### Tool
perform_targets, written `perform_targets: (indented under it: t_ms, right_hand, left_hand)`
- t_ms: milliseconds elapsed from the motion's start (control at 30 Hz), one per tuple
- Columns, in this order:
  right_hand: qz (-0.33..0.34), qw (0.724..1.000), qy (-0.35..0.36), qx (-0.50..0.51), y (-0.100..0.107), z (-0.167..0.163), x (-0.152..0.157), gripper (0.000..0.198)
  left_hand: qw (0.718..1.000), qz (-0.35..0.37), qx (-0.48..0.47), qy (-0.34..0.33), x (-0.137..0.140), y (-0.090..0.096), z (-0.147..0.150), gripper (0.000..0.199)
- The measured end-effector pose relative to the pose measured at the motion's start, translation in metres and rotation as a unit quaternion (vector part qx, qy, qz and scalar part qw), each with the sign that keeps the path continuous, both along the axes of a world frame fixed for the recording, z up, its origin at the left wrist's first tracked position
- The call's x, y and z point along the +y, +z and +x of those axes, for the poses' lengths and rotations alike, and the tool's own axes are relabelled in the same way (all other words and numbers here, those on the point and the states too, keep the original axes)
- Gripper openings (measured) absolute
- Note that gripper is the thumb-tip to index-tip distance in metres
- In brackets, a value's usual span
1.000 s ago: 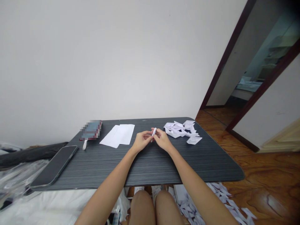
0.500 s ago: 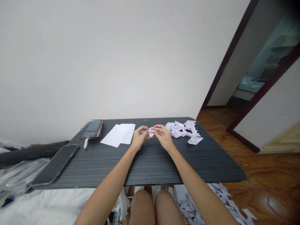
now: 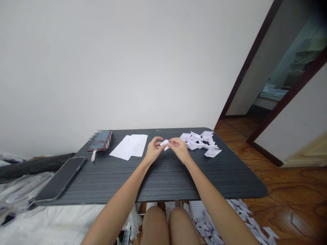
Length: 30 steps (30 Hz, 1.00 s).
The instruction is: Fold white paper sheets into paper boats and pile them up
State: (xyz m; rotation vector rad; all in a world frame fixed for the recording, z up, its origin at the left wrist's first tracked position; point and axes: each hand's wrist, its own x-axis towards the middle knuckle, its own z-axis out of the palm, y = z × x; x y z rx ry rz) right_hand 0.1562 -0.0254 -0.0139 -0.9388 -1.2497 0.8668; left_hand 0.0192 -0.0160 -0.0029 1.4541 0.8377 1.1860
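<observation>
A small folded piece of white paper point(image 3: 165, 143) is pinched between my two hands above the dark table point(image 3: 166, 180). My left hand point(image 3: 153, 149) grips its left side with thumb and fingertips, the index finger arched over the top. On the opposite side, my right hand point(image 3: 179, 148) holds it with thumb and fingers. Just right of that hand lies a cluster of folded white paper pieces point(image 3: 196, 140). White paper sheets point(image 3: 130, 146) overlap flat on the table to the left of my left hand.
A phone point(image 3: 61, 178) lies at the table's left front corner. Behind it sits a pixelated case with a strap point(image 3: 100, 140). More folded papers point(image 3: 208, 226) are piled below the table, some on the wooden floor point(image 3: 293, 200). A white wall point(image 3: 153, 68) borders the back edge.
The folded paper has turned in my fingers and now shows a smoother, pointed white face. My left fingers have lifted and loosened slightly. The other things stay in place.
</observation>
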Motion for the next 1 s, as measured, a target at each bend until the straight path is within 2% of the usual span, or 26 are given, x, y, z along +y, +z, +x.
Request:
perform_targets:
  t_ms: [100, 233, 300, 467, 567, 667, 833, 933, 1000]
  right_hand:
    - [-0.019, 1.0, -0.015, 0.0, -0.003, 0.001, 0.002, 0.018]
    - [-0.032, 0.999, -0.034, 0.026, -0.002, 0.001, 0.001, 0.017]
    - [-0.048, 0.998, -0.023, 0.036, 0.0, 0.001, -0.001, 0.018]
    - [-0.104, 0.994, 0.035, 0.004, 0.006, 0.001, -0.006, 0.024]
    - [-0.094, 0.995, 0.027, 0.005, 0.008, 0.001, -0.008, 0.023]
    - [-0.085, 0.996, 0.029, 0.012, 0.008, -0.001, -0.01, 0.023]
    - [-0.114, 0.99, 0.059, 0.051, 0.005, -0.002, -0.009, 0.03]
    - [-0.122, 0.991, 0.039, 0.047, 0.004, -0.001, -0.008, 0.033]
    - [-0.103, 0.995, 0.003, 0.005, 0.004, 0.0, -0.008, 0.032]
  left_hand:
    - [0.999, -0.022, 0.037, -0.006, -0.001, -0.002, 0.001, 0.045]
    - [0.989, -0.112, 0.028, -0.09, -0.005, -0.002, 0.003, 0.039]
    - [0.984, -0.135, 0.017, -0.117, -0.007, -0.001, 0.003, 0.038]
    - [0.985, -0.106, 0.022, -0.137, -0.009, 0.002, 0.001, 0.033]
    - [0.983, -0.094, 0.032, -0.151, -0.008, 0.003, 0.002, 0.033]
    - [0.988, -0.077, 0.046, -0.127, -0.008, 0.002, 0.005, 0.037]
    - [0.99, -0.019, 0.062, -0.125, -0.008, 0.002, 0.007, 0.037]
    - [0.988, -0.019, 0.062, -0.139, -0.007, 0.0, 0.007, 0.031]
    - [0.987, -0.018, 0.078, -0.136, -0.006, -0.003, 0.007, 0.033]
